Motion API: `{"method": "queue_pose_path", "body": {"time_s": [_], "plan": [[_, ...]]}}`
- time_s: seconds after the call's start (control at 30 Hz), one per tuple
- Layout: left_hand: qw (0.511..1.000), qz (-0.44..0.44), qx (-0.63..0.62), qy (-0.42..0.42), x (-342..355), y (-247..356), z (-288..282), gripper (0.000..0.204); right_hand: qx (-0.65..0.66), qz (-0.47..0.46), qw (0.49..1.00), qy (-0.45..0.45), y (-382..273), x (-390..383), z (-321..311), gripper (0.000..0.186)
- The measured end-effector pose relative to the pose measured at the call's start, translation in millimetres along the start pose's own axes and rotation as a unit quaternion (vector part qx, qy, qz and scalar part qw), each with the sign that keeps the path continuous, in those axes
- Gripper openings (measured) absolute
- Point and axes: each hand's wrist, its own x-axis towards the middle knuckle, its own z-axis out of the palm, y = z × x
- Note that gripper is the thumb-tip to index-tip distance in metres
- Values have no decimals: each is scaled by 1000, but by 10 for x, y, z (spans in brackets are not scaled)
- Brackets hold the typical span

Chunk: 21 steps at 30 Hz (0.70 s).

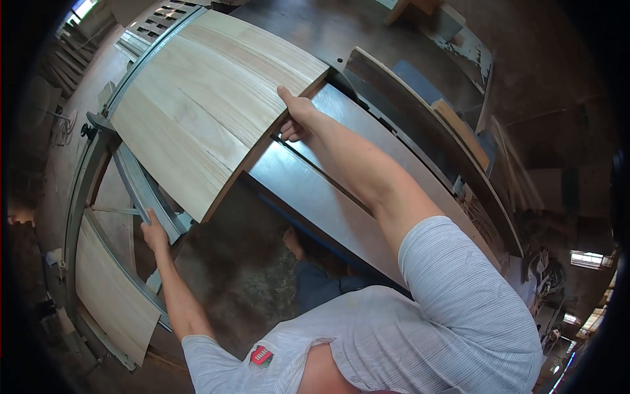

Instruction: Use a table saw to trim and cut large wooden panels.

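A wide pale wooden panel (pixel 210 85), with a crack along its grain, lies across a sliding table saw and overhangs its metal top (pixel 315 180). My right hand (pixel 297 118) grips the panel's near right edge, thumb laid on the upper face and fingers curled below. At lower left, my left hand (pixel 154 233) is closed around the near end of a grey metal rail (pixel 147 194), just beyond the panel's left corner. The panel's far edge lies along a long metal fence (pixel 147 56). I cannot see the saw blade.
Another pale panel (pixel 111 289) leans at lower left beneath the curved-looking frame. To the right stands a long dark board (pixel 426 125), with a wooden strip (pixel 462 131) beside it. My foot (pixel 293 243) shows near the concrete floor (pixel 230 279).
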Motion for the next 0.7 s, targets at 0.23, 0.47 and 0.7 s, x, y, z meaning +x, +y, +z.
{"method": "queue_pose_path", "body": {"time_s": [0.23,0.47,0.7], "plan": [[1000,-25,0,-5,-1333,-219,-136,76,-13,30,999,17,754,-835,-601,100],[1000,-7,-11,-17,-2797,-489,-258,75,-5,39,999,37,1586,-1819,-1438,106],[999,-18,-34,32,-4847,-1085,-264,73,2,45,998,40,2916,-2868,-2375,106]]}}
